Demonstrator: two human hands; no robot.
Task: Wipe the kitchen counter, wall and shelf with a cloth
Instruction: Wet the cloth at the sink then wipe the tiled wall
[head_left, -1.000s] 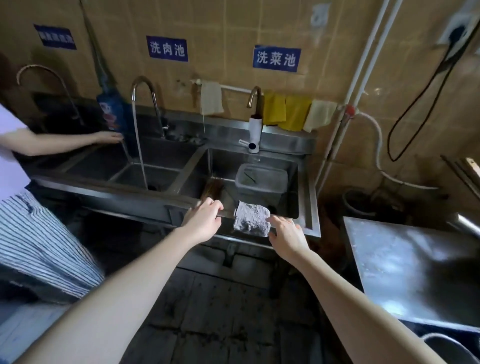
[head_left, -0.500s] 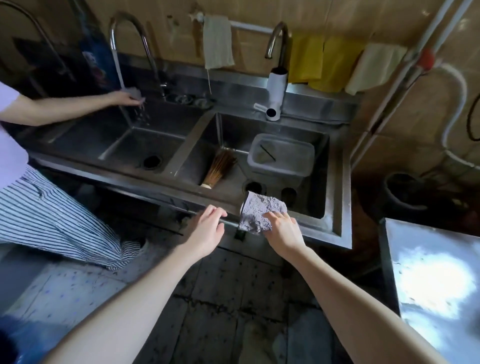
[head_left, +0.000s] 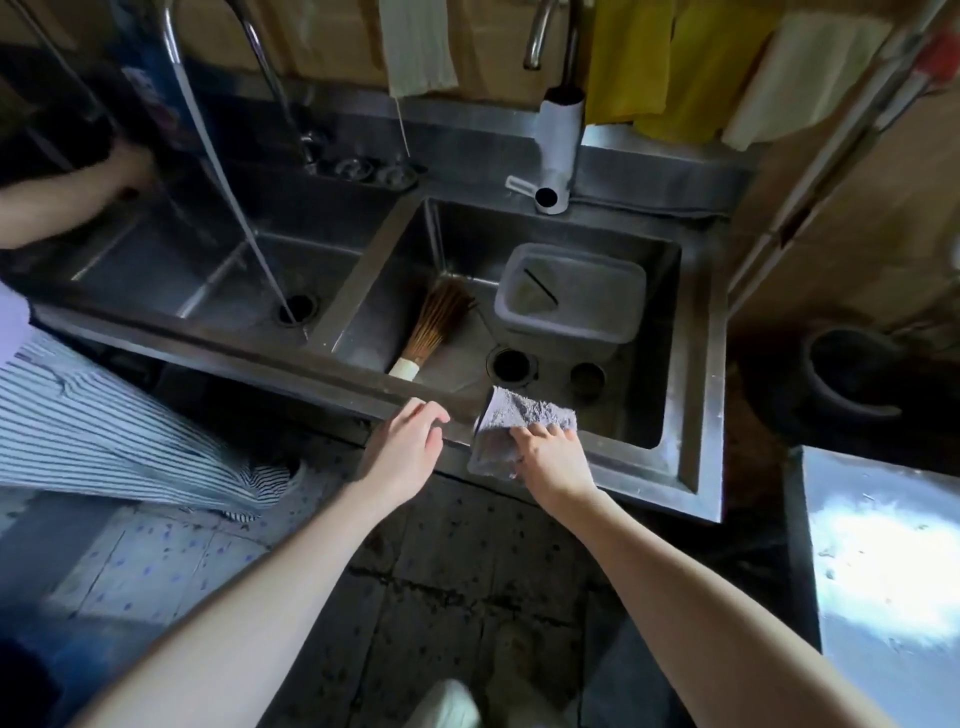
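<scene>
Your right hand (head_left: 550, 457) now lies on top of the grey, nubbly terry cloth (head_left: 511, 418), fingers spread and pressing it down, where a second ago it only touched the cloth's right edge. The cloth is draped over the front rim of the stainless-steel double sink (head_left: 649, 480), part of it hanging down the outer face. Your left hand (head_left: 405, 447) stays just beside it on the same rim, fingers relaxed and holding nothing. You have also leaned in over the basin with the bamboo whisk brush (head_left: 436, 327) and the translucent plastic tub (head_left: 571, 296). That suggests wiping is about to start along the rim; counter, wall and shelf remain.
</scene>
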